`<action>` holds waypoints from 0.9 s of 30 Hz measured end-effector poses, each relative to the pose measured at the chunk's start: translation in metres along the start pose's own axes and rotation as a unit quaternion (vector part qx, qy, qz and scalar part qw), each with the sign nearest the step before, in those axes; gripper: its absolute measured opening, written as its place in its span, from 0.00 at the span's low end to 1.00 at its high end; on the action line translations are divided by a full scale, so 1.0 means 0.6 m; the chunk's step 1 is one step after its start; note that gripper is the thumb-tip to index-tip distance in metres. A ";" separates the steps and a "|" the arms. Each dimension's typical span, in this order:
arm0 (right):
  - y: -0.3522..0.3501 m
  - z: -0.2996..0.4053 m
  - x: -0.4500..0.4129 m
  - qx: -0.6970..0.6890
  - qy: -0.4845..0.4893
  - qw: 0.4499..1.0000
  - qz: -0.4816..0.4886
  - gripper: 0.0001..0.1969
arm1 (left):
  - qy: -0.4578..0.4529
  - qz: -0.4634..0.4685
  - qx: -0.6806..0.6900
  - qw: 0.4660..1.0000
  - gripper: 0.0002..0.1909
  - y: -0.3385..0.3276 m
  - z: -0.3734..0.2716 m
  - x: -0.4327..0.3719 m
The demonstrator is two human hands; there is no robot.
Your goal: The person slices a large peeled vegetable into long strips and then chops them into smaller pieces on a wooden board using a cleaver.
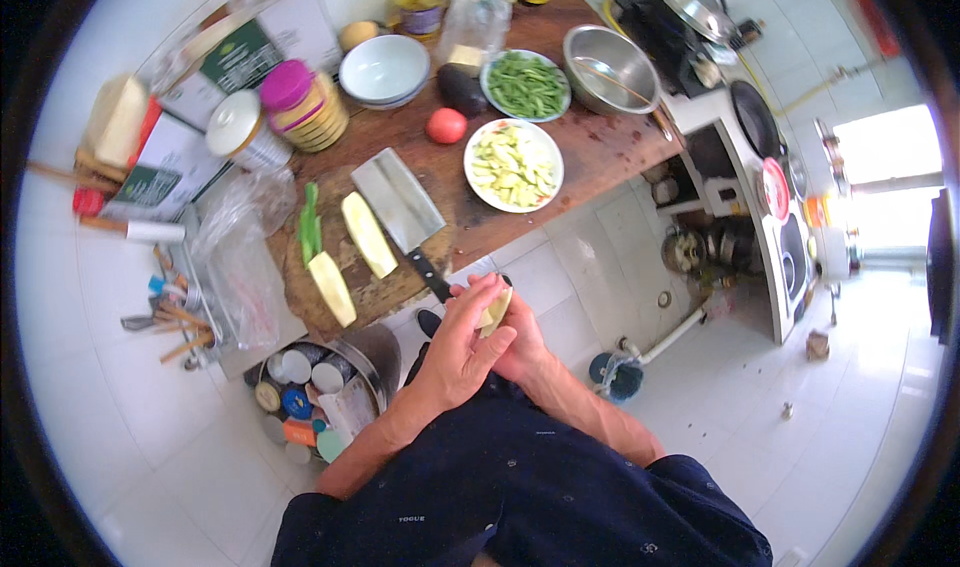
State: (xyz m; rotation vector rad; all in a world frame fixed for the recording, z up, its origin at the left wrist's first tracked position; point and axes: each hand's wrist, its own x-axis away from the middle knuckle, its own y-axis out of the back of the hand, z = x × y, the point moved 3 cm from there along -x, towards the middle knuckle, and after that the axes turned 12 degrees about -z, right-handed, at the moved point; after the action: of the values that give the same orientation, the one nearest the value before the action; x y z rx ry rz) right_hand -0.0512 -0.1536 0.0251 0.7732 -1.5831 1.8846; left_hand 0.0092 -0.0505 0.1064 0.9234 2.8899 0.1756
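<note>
In front of my body, both hands come together around a pale, cut vegetable piece. My left hand covers its near side, and my right hand cups it from the other side, hiding much of it. Just beyond my fingers is the black handle of a cleaver, whose wide blade lies flat on a round wooden chopping board. Left of the blade rest two long peeled vegetable pieces. Green pepper or bean pods touch the nearer one.
Beyond the board stand a bowl of pale chopped vegetable, a plate of cut greens, a tomato, a dark eggplant, a steel basin and white bowls. A bin of containers stands below left.
</note>
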 end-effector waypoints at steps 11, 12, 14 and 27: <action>0.402 0.177 0.137 -0.154 0.133 0.961 -0.186 0.17 | 0.202 -0.108 0.020 0.973 0.25 0.067 0.093 -0.010; 0.457 0.190 0.158 -0.162 0.170 0.950 -0.207 0.16 | 0.217 -0.114 0.012 0.969 0.25 0.075 0.095 -0.008; 0.579 0.206 0.212 -0.204 0.215 0.911 -0.285 0.17 | 0.245 -0.129 -0.007 0.961 0.26 0.070 0.098 -0.008; 1.017 0.245 0.386 -0.063 0.161 0.776 -0.607 0.59 | 0.240 -0.147 -0.087 0.956 0.22 -0.027 0.052 -0.045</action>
State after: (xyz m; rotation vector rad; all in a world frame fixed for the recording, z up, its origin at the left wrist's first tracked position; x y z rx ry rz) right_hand -0.6422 -0.3794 -0.1927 0.9830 -0.6170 0.8410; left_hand 0.0259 -0.0766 0.0749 0.4592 3.3251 0.7043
